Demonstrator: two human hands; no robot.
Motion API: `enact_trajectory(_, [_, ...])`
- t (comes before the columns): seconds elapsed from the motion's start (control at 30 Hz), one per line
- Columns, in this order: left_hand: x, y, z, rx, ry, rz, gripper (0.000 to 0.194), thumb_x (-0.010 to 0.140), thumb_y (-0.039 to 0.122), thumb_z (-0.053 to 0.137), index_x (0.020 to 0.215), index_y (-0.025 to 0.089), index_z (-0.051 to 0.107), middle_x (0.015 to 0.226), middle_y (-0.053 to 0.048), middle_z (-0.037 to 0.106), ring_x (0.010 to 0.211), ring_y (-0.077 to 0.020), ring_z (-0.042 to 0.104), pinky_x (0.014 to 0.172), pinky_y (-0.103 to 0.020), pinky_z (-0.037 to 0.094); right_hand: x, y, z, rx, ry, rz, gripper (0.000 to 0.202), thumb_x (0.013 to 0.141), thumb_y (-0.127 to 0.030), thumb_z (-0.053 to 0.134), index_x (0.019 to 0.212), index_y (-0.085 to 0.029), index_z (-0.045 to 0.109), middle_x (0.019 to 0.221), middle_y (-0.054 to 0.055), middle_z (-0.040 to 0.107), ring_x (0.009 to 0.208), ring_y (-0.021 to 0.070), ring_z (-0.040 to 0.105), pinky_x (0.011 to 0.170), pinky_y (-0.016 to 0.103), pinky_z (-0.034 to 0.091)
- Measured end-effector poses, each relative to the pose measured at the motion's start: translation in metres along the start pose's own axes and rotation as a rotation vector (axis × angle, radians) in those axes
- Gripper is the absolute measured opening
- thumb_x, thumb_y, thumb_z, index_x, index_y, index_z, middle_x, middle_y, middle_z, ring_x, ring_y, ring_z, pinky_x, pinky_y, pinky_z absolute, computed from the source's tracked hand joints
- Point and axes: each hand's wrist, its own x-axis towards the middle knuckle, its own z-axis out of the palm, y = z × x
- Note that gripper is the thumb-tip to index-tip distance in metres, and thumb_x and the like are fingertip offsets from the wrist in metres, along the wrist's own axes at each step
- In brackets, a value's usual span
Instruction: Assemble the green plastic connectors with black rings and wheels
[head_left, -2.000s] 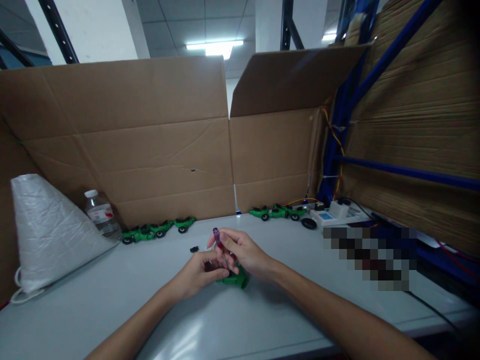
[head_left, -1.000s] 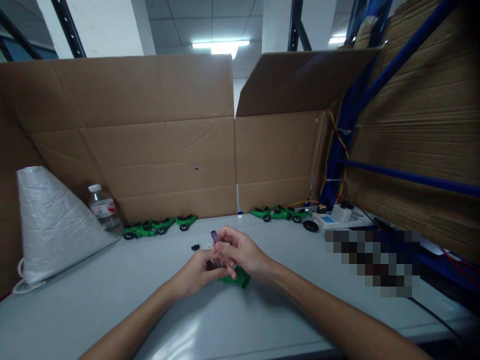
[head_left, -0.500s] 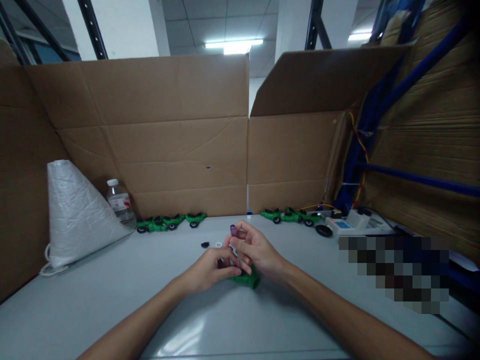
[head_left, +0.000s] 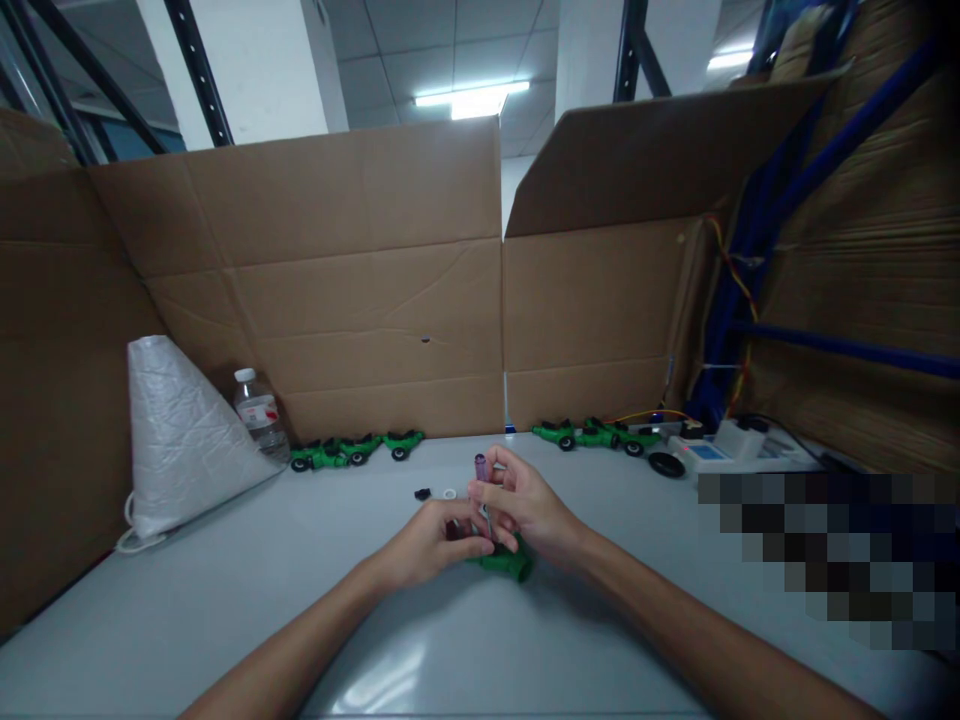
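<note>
The right hand's [head_left: 534,508] grip is clamped on a purple-handled screwdriver [head_left: 481,468], its shaft pointing down at a green toy part [head_left: 508,563]. The left hand's [head_left: 429,542] grip clasps that part, near the surface's [head_left: 465,640] middle.

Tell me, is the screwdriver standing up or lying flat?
Roughly upright: the screwdriver is in the right hand, purple handle on top, shaft pointing down toward the green toy part.

Dimmish overall | ceiling light [head_left: 478,102] — blown out | tabletop [head_left: 382,680] — white glare | upper-right corner black
</note>
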Motion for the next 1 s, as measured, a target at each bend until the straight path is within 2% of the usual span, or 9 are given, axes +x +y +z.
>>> enact_trajectory(0.1, [0.0002, 0.0038, -0.0001, -0.018, 0.003, 0.003, 0.039, 0.093, 0.052, 0.076, 0.099, 0.014, 0.083, 0.107, -0.012, 0.079, 0.098, -0.0211, 0.07, 0.086, -0.028, 0.05, -0.0004, 0.0001, 0.0004, 0.038, -0.028, 0.007, 0.05, 0.086, -0.059, 0.081, 0.101, -0.024, 0.05, 0.072, -0.008, 0.062, 0.038, 0.0037, 0.045, 0.034, 0.013, 0.037])
enact_trajectory(0.2, [-0.0003, 0.0046, -0.0009, 0.013, -0.003, -0.024, 0.042, 0.094, 0.054, 0.075, 0.096, 0.012, 0.083, 0.099, -0.011, 0.079, 0.085, -0.0176, 0.068, 0.078, -0.026, 0.048, -0.0014, -0.0013, 0.0015, 0.05, -0.074, 0.01, 0.05, 0.096, -0.068, 0.065, 0.111, -0.022, 0.057, 0.075, -0.006, 0.062, 0.04, 0.0052, 0.046, 0.038, 0.019, 0.048])
enact_trajectory(0.27, [-0.0009, 0.0037, -0.0014, 0.04, 0.003, -0.032, 0.042, 0.094, 0.053, 0.074, 0.098, 0.012, 0.082, 0.097, -0.01, 0.079, 0.083, -0.0169, 0.067, 0.077, -0.025, 0.047, -0.0016, -0.0011, 0.0018, 0.018, -0.081, 0.0, 0.051, 0.098, -0.069, 0.061, 0.107, -0.019, 0.061, 0.071, -0.005, 0.061, 0.039, 0.0058, 0.049, 0.037, 0.018, 0.045])
enact_trajectory(0.37, [-0.0011, 0.0025, -0.001, 0.022, 0.014, -0.016, 0.04, 0.093, 0.052, 0.076, 0.099, 0.013, 0.082, 0.103, -0.011, 0.08, 0.091, -0.0194, 0.069, 0.082, -0.027, 0.05, -0.0007, 0.0007, 0.0021, -0.003, -0.044, -0.023, 0.049, 0.09, -0.065, 0.074, 0.1, -0.02, 0.056, 0.073, -0.004, 0.066, 0.035, 0.0044, 0.049, 0.033, 0.015, 0.035])
enact_trajectory(0.47, [-0.0004, 0.0025, 0.0003, -0.029, 0.009, 0.012, 0.038, 0.093, 0.052, 0.077, 0.1, 0.014, 0.083, 0.111, -0.012, 0.079, 0.106, -0.0232, 0.07, 0.091, -0.029, 0.051, -0.0009, 0.0009, 0.0033, 0.012, -0.019, -0.026, 0.053, 0.083, -0.059, 0.084, 0.097, -0.023, 0.047, 0.078, -0.004, 0.07, 0.034, 0.0037, 0.048, 0.031, 0.014, 0.033])
enact_trajectory(0.67, [-0.0005, -0.0012, 0.0008, -0.066, -0.008, -0.029, 0.041, 0.092, 0.053, 0.077, 0.098, 0.013, 0.083, 0.101, -0.01, 0.079, 0.089, -0.0182, 0.07, 0.081, -0.026, 0.05, -0.0034, -0.0013, 0.0058, 0.027, -0.067, -0.029, 0.047, 0.099, -0.066, 0.061, 0.108, -0.02, 0.06, 0.079, -0.004, 0.064, 0.039, 0.0039, 0.048, 0.034, 0.016, 0.042])
enact_trajectory(0.77, [-0.0007, -0.0013, 0.0003, -0.047, 0.002, -0.033, 0.041, 0.092, 0.053, 0.077, 0.1, 0.014, 0.083, 0.104, -0.011, 0.079, 0.094, -0.02, 0.071, 0.085, -0.027, 0.051, -0.0018, 0.0012, 0.0044, 0.006, -0.057, -0.038, 0.045, 0.093, -0.062, 0.073, 0.101, -0.02, 0.057, 0.086, -0.002, 0.069, 0.037, 0.0022, 0.048, 0.033, 0.015, 0.039])
enact_trajectory(0.87, [-0.0005, 0.0012, 0.0001, -0.044, 0.003, -0.011, 0.039, 0.092, 0.053, 0.077, 0.1, 0.015, 0.083, 0.11, -0.012, 0.08, 0.104, -0.0232, 0.071, 0.092, -0.03, 0.052, -0.0001, 0.003, 0.0027, 0.012, -0.035, -0.04, 0.052, 0.085, -0.06, 0.083, 0.1, -0.023, 0.05, 0.082, -0.004, 0.07, 0.033, 0.0026, 0.047, 0.03, 0.014, 0.033])
enact_trajectory(1.0, [-0.0005, 0.0008, -0.0006, -0.031, -0.002, -0.015, 0.036, 0.093, 0.049, 0.077, 0.101, 0.015, 0.083, 0.111, -0.012, 0.08, 0.102, -0.0218, 0.072, 0.089, -0.028, 0.051, -0.0007, -0.0003, 0.0036, 0.027, -0.029, -0.04, 0.049, 0.095, -0.067, 0.067, 0.11, -0.022, 0.056, 0.077, -0.006, 0.064, 0.035, 0.0023, 0.046, 0.032, 0.013, 0.032])
